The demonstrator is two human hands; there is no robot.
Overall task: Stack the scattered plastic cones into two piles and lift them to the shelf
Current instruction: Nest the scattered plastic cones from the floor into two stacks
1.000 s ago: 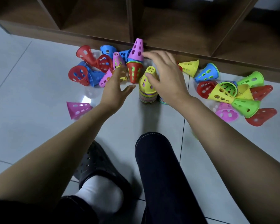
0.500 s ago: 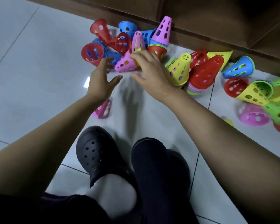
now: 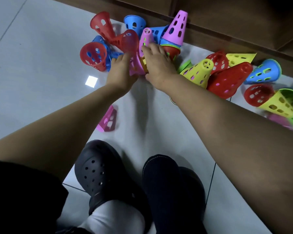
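Observation:
Several perforated plastic cones in red, blue, pink, yellow and green lie on the tiled floor in front of the wooden shelf (image 3: 227, 22). My left hand (image 3: 120, 73) and my right hand (image 3: 158, 65) meet on a pink cone (image 3: 136, 67) lying on its side, with a yellow cone tucked against it. The right fingers curl over its top and the left hand grips its left side; the left thumb is hidden. A short stack topped by a pink cone (image 3: 175, 29) stands behind my right hand. A yellow cone (image 3: 198, 73) and a red cone (image 3: 227, 81) lean beside my right forearm.
Red cones (image 3: 93, 56) and blue cones (image 3: 134, 25) crowd the left of the heap. More cones spread along the shelf base to the right edge. A lone pink cone (image 3: 107, 120) lies under my left forearm. My black clog (image 3: 98, 171) and knee are below.
The camera has tilted down and closer. Both hands have moved forward and come together on the lying pink cone. The yellow-topped pile on the right has tipped over.

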